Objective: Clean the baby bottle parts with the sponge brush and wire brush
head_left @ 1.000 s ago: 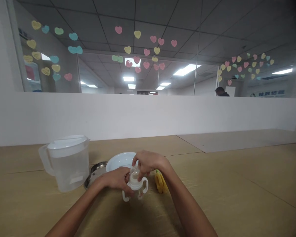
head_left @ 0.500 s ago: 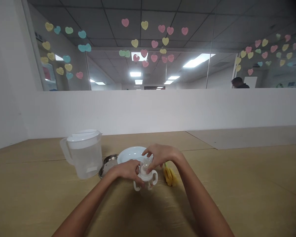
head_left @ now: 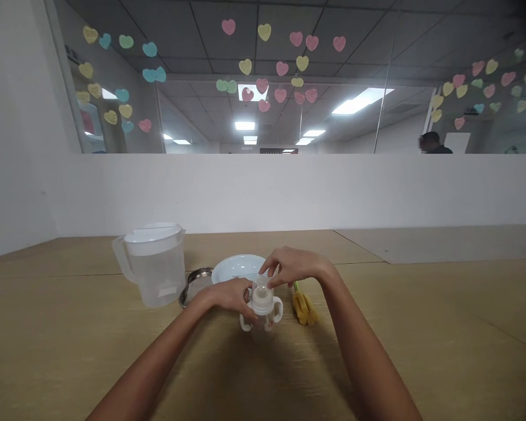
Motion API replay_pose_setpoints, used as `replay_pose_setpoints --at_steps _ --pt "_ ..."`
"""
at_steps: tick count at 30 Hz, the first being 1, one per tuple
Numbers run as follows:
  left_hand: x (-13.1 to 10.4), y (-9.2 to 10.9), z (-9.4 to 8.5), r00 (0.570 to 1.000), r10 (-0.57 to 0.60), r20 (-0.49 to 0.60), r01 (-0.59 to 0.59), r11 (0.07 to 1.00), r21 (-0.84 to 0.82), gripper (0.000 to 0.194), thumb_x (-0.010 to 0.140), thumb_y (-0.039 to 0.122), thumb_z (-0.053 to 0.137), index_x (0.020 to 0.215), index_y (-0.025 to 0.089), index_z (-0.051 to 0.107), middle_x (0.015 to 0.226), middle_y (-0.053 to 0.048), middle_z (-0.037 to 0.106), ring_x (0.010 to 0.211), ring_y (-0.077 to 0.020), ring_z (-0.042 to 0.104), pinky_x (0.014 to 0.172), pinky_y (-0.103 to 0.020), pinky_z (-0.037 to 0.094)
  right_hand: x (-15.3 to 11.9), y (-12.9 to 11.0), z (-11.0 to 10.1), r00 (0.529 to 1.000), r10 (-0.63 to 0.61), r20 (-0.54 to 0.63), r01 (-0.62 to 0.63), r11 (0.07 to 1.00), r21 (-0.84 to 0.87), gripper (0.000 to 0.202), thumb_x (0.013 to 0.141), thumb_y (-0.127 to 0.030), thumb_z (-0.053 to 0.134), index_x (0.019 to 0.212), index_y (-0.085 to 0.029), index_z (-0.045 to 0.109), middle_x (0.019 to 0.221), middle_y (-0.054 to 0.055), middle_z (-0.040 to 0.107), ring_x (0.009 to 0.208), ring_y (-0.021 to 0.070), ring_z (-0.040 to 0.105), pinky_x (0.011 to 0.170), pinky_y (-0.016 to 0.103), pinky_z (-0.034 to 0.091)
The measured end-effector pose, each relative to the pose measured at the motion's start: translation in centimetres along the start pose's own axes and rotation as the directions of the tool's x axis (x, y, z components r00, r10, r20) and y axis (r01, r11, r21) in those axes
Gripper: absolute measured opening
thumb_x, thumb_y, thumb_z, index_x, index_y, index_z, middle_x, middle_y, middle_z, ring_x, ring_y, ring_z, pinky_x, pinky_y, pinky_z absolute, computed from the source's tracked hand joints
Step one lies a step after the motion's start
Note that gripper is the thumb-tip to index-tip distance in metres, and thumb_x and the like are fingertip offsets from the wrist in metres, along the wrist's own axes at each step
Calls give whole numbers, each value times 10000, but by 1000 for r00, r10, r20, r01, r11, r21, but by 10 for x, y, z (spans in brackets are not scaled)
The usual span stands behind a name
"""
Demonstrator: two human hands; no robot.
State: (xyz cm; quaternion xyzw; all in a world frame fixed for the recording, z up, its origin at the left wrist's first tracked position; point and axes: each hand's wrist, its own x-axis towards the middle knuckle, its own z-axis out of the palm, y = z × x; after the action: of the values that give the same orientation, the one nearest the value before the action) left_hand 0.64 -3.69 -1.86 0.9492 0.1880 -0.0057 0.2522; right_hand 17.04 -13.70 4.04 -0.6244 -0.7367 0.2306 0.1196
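A clear baby bottle (head_left: 263,321) with white side handles and a white collar stands upright on the table in front of me. A clear dome-shaped cap (head_left: 262,286) covers its top. My left hand (head_left: 234,295) is closed on the bottle's left side, thumb in front near the collar. My right hand (head_left: 291,268) is at the upper right of the cap, fingers curved and apart. Its thumb is close to the cap's right edge; whether it touches cannot be seen. Some of the left fingers are hidden behind the bottle.
A lidded clear pitcher (head_left: 158,272) stands at the left. Beside it lies a metal tray (head_left: 186,295). Behind my hands is a white basin (head_left: 228,266). A yellow sponge brush (head_left: 304,307) lies right of the bottle. A white wall (head_left: 267,196) bounds the table's back.
My right hand has risen from around the collar to the top of the cap, its thumb moving up and right. My left hand stays on the bottle. The whole view has shifted slightly.
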Motion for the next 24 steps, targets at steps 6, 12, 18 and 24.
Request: replay_pose_setpoints --at_steps 6,12,18,24 --pt "0 0 0 1000 -4 11 5 1000 -26 339 486 387 721 694 175 557 576 66 436 548 -93 379 513 -206 264 -1 -2 1 1000 2 11 -2 1000 -27 451 674 -278 625 1099 -133 591 986 83 631 487 71 547 460 200 465" --pt "0 3 -1 1000 -15 21 15 1000 -3 338 491 398 719 670 177 536 570 65 429 551 -97 384 519 -208 267 3 -3 4 984 -105 -143 88 989 -121 478 709 -401 603 1110 -140 598 1030 88 630 797 168 604 661 245 471" --pt "-2 3 -1 1000 -4 21 5 999 -36 320 510 363 714 735 179 581 663 43 535 649 -123 478 580 -202 317 7 -12 8 996 -29 -85 14 984 -177 468 634 -404 667 1020 -143 636 923 72 654 725 170 610 567 226 442" --pt "-2 1 0 998 29 49 -24 994 -103 380 511 361 719 833 191 612 814 27 612 770 -152 528 647 -204 358 5 -21 12 997 29 -73 -38 991 -126 437 646 -314 664 1036 -123 614 913 80 651 523 109 581 444 198 396"
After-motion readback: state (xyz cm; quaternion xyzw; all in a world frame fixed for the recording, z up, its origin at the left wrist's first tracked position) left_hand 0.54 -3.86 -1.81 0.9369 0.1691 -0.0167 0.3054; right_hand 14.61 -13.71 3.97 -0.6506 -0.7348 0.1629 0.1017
